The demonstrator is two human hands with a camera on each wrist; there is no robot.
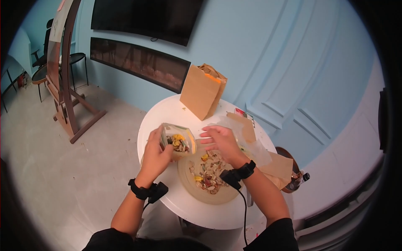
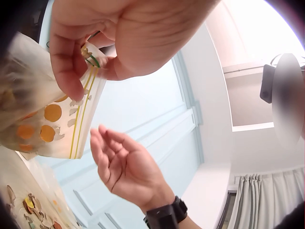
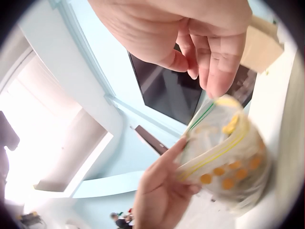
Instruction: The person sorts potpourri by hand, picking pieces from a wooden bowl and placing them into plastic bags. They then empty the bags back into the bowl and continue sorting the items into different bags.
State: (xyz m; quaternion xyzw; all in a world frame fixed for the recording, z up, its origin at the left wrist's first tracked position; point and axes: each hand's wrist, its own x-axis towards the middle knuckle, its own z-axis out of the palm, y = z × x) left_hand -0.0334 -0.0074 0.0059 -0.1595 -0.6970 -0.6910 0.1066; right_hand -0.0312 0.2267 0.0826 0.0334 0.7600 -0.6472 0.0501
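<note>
My left hand [image 1: 155,157] grips a clear zip bag [image 1: 190,144] by the edge of its mouth. Orange dots and a yellow zip line show on the bag's side in the left wrist view. Inside lie yellow, brown and green bits [image 1: 178,143] that look like shells. Just right of the bag's open mouth, my right hand [image 1: 222,142] hovers with loosely bent fingers and nothing in them. Below both hands sits a wide, shallow, translucent basin [image 1: 186,184], with many shell-like pieces [image 1: 211,171] spread over its bottom, mostly pale and brown, a few yellow.
The basin stands on a round white table [image 1: 157,111]. A brown paper bag [image 1: 201,94] stands at its far edge. Flat brown paper [image 1: 278,169] and clear plastic wrap [image 1: 257,150] lie to the right, near a bottle [image 1: 302,179]. A wooden easel [image 1: 65,83] is further left.
</note>
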